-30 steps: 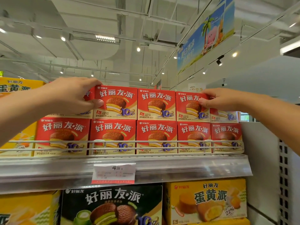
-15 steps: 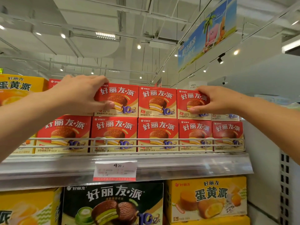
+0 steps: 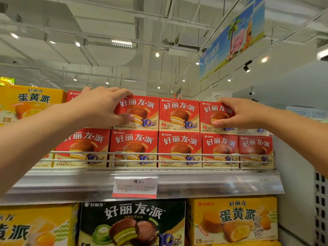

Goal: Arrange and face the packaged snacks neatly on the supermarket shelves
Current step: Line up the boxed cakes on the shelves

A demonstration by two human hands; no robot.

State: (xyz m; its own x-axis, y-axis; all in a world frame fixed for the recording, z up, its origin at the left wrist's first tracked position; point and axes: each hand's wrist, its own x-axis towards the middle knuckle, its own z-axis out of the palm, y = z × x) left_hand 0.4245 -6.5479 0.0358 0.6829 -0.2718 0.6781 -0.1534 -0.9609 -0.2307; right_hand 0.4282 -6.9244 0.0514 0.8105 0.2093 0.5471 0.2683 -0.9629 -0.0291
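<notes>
Red chocolate-pie boxes stand in two stacked rows on the top shelf. My left hand grips the left edge of an upper-row red box, fingers over its top and thumb on its front. My right hand clasps the upper-row red box on the right, thumb on its lower front. A further upper box stands untouched between them. The lower row of red boxes sits behind a wire rail.
A large yellow box stands at the upper left. A price tag hangs on the shelf edge. Below are a black matcha-pie box and yellow boxes. A white perforated end panel bounds the right side.
Both hands have slid inward along the upper row: the left from the far-left box to the neighbouring box's edge, the right from the far-right box onto the box beside it. The view tilted up.
</notes>
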